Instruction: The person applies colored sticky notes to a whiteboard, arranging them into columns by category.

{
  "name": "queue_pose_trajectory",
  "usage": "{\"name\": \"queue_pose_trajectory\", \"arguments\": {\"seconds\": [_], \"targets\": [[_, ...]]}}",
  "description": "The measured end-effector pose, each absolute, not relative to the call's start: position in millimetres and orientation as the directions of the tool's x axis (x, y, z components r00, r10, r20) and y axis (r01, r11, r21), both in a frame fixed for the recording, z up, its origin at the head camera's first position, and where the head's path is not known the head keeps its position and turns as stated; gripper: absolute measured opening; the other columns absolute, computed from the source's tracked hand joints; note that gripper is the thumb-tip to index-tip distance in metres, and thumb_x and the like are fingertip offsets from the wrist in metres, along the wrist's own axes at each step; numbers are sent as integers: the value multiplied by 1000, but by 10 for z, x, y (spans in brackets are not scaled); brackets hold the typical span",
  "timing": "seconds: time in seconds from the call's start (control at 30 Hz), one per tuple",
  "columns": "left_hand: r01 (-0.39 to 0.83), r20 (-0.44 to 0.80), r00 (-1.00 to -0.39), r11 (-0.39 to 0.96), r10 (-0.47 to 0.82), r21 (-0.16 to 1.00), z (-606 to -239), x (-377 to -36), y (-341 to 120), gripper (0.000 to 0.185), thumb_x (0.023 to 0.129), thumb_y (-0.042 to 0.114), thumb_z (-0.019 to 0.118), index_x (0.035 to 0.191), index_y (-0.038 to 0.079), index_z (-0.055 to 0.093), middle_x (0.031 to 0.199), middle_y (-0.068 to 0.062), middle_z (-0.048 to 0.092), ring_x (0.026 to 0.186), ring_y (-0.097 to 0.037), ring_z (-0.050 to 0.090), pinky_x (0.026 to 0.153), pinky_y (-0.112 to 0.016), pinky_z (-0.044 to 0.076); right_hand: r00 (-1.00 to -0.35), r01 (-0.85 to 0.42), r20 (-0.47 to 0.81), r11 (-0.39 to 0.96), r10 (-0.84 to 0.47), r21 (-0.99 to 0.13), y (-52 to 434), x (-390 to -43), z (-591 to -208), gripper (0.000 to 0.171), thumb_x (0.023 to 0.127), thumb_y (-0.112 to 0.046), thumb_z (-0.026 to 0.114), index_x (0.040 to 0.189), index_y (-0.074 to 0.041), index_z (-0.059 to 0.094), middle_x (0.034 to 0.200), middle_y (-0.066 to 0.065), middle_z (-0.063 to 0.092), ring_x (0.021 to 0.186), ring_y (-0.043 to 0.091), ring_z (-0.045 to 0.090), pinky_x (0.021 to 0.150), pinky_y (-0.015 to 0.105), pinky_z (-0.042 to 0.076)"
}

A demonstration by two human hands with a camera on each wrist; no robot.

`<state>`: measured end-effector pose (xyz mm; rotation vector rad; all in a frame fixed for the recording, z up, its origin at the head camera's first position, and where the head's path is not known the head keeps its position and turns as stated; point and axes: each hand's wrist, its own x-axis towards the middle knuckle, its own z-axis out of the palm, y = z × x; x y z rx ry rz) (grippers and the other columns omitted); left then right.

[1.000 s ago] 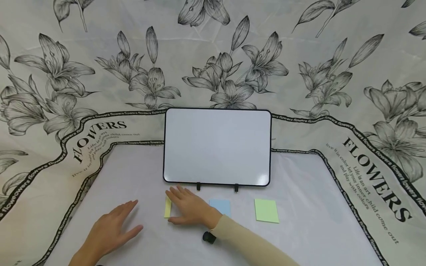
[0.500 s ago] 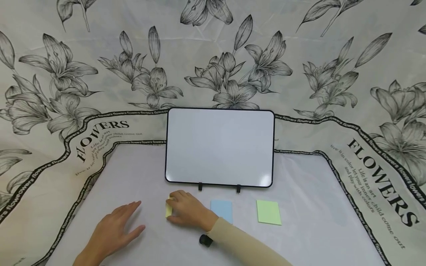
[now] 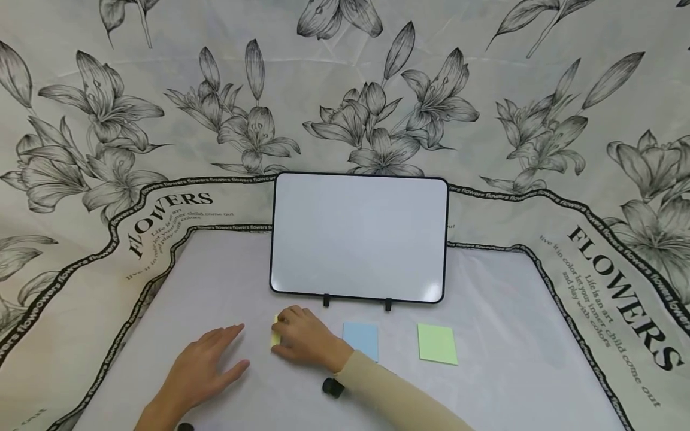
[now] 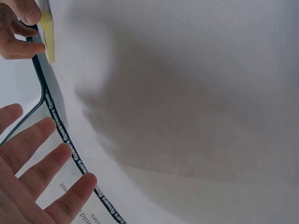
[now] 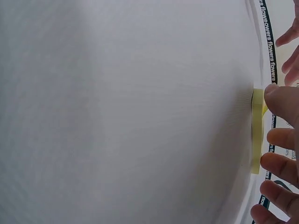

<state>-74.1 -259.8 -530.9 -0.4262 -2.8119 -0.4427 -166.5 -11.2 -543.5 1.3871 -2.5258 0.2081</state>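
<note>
Upright on the desk (image 3: 485, 383): a blank whiteboard (image 3: 359, 235), with blue notes (image 3: 360, 339) and green notes (image 3: 437, 343) lying before it. Left hand (image 3: 202, 372) flat, fingers spread, holding nothing. Right hand (image 3: 304, 339) curled over the yellow notes (image 3: 275, 336), pinching the pad's edge, just left of the blue ones.

Whiteboard (image 3: 359, 236) stands upright at the rear centre of the table (image 3: 512, 359). Before it lie three note pads in a row: left pad (image 3: 275, 335) under the right hand (image 3: 304, 340), middle pad (image 3: 361, 339), right pad (image 3: 437, 344). Left hand (image 3: 207, 371) rests left of the row.
</note>
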Motion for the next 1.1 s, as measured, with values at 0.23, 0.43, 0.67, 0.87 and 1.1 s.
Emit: {"name": "queue_pose_trajectory", "arguments": {"seconds": [0.23, 0.43, 0.67, 0.87, 1.1], "targets": [[373, 346, -895, 898, 282, 233, -5303, -781, -2535, 62, 83, 40, 83, 137, 14, 66, 125, -8, 73, 113, -34, 69, 83, -54, 58, -529, -837, 301, 546, -794, -32, -105, -1698, -5434, 27, 96, -46, 69, 108, -23, 77, 116, -4, 68, 114, 16, 61, 90, 31, 53], [361, 337, -901, 903, 274, 233, -5370, -824, -2432, 62, 81, 27, 85, 138, 15, 65, 123, -9, 74, 112, -34, 70, 82, -55, 59, -529, -839, 320, 540, -786, -63, -91, -1713, -5418, 13, 100, -29, 68, 98, -22, 78, 111, -4, 71, 113, 16, 62, 92, 31, 54], [258, 274, -944, 929, 184, 265, -5427, -868, -2221, 59, 85, 36, 82, 135, 10, 66, 128, -10, 72, 119, -38, 67, 91, -62, 53, -543, -831, 322, 551, -776, -73, -125, -1740, -5346, 12, 98, -22, 68, 91, -20, 78, 99, -7, 77, 113, 19, 68, 94, 35, 57], [140, 153, -983, 947, 98, 290, -5420, -925, -2048, 53, 91, 43, 75, 131, 8, 69, 134, -14, 69, 128, -43, 61, 103, -72, 42, -574, -811, 316, 576, -755, -97, -115, -1781, -5278, 12, 98, -21, 68, 95, -17, 79, 96, -9, 78, 109, 16, 72, 91, 34, 58], [130, 131, -987, 939, 93, 318, -5445, -985, -1947, 50, 91, 40, 77, 126, 4, 72, 135, -17, 68, 132, -45, 58, 107, -74, 37, -595, -801, 306, 579, -743, -151, -71, -1823, -5264, 9, 98, -19, 70, 100, -16, 77, 98, -6, 78, 103, 13, 73, 92, 29, 57]]}}
